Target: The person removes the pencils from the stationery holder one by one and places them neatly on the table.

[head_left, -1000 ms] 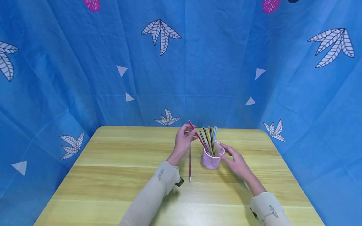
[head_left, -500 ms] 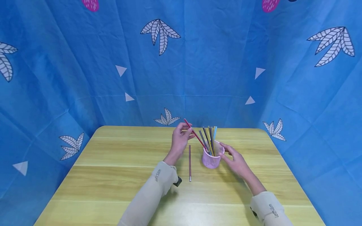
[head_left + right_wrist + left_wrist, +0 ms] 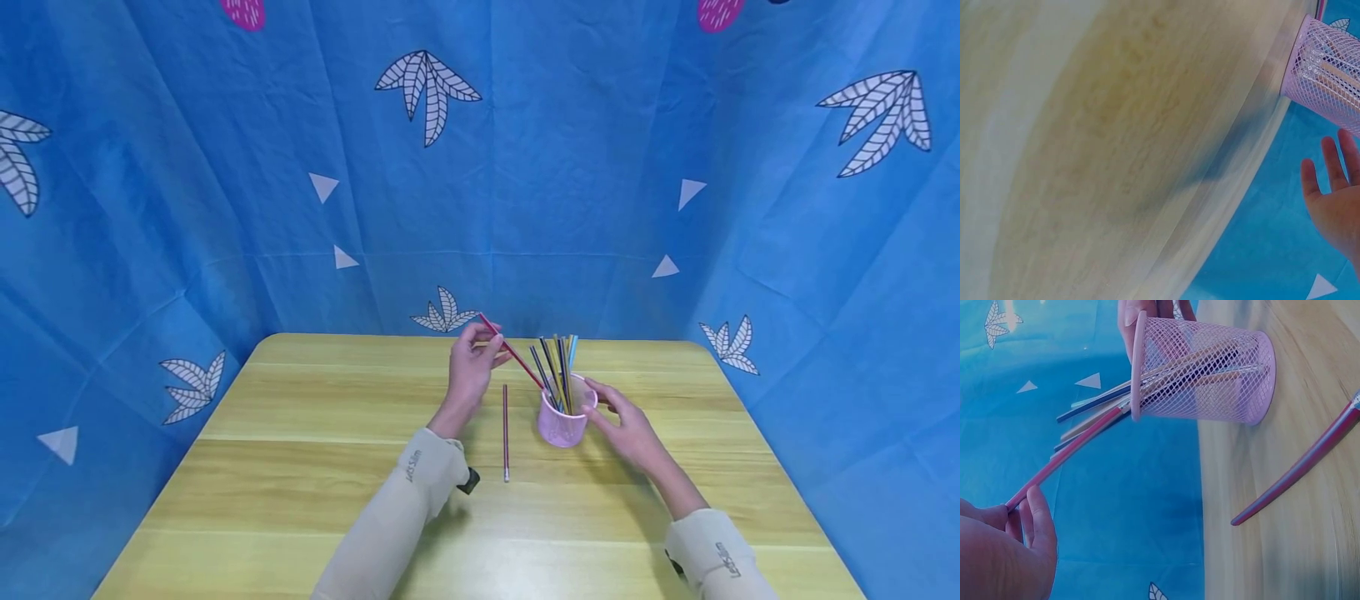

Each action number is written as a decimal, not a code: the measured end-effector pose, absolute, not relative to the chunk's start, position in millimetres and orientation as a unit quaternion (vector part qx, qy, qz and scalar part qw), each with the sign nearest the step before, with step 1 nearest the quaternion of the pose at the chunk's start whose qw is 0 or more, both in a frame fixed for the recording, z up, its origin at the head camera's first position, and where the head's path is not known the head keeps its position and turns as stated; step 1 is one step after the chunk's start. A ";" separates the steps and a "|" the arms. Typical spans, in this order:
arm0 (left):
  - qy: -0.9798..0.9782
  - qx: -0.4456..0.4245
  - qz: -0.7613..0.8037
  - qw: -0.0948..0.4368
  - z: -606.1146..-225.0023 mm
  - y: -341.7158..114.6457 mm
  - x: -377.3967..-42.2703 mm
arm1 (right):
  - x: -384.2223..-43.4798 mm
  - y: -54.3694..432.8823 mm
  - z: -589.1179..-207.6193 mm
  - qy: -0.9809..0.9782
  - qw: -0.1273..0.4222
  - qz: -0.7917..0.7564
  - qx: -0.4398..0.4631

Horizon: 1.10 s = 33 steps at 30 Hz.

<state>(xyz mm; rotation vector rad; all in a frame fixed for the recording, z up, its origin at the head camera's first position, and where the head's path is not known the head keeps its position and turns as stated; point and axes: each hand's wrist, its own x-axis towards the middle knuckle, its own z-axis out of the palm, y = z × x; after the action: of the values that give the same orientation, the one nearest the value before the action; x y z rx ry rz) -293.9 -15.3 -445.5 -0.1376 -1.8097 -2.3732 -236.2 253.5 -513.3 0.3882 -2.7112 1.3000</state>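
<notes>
A pink mesh pencil cup [image 3: 561, 430] stands upright on the table, with several dark, yellow and blue pencils [image 3: 556, 367] leaning in it. My left hand [image 3: 470, 368] pinches a red pencil [image 3: 1071, 447] near its upper end. That pencil slants toward the cup, its metal-banded lower end at the rim in the left wrist view. My right hand [image 3: 628, 427] holds the cup's right side at the rim, thumb in front and fingers behind; its other fingers [image 3: 1333, 165] extend below the cup in the right wrist view. A dark red pencil [image 3: 506, 433] lies left of the cup.
The wood-grain table [image 3: 300, 500] reaches back to a blue patterned curtain [image 3: 570, 208], which also hangs at both sides. The loose pencil's eraser end points toward the table's front.
My left hand has moved left and slightly away, drawing the red pencil outward so its lower end has come up to the cup's rim. My right hand and the cup stay in place.
</notes>
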 end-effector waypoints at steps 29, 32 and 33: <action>-0.600 -0.023 -0.795 0.083 -446.6 -36.2 -292.8 | -238.3 255.0 -515.6 -0.887 0.055 0.440 0.131; -0.600 -0.022 -0.795 0.079 -449.3 -38.6 -292.6 | -238.8 255.1 -516.0 -0.886 0.056 0.441 0.133; -0.602 -0.022 -0.795 0.079 -450.1 -39.4 -292.4 | -238.9 255.1 -516.0 -0.886 0.056 0.441 0.134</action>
<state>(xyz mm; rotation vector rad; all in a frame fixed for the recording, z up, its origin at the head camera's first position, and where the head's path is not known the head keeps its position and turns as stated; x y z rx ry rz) -292.4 -39.4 -450.1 -0.0662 -1.8006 -2.3778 -238.9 255.1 -516.0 0.4063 -2.6877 1.3398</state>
